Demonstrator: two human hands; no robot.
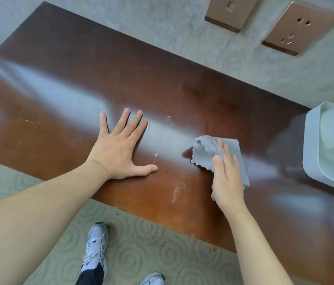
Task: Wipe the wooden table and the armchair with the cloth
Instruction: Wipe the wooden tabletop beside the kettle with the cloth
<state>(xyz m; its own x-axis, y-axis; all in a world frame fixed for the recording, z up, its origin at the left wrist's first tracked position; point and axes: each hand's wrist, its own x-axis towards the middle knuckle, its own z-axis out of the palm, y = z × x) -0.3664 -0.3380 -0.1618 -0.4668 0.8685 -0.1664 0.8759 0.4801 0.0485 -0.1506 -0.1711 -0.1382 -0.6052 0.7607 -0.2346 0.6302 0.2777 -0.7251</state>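
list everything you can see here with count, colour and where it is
wooden table: 1, reddish brown, glossy, across the middle of the view against the wall
cloth: 1, grey, on the table under the right hand
white smears: a few, on the table between the hands
tray: 1, white, on the table at the right edge, partly out of view
wall plates: 2, copper brown, on the grey wall above the table
carpet: grey-green, swirl pattern, below the table
shoes: 2, white, on the carpet
left hand: flat on the table, fingers spread
right hand: presses the cloth onto the table
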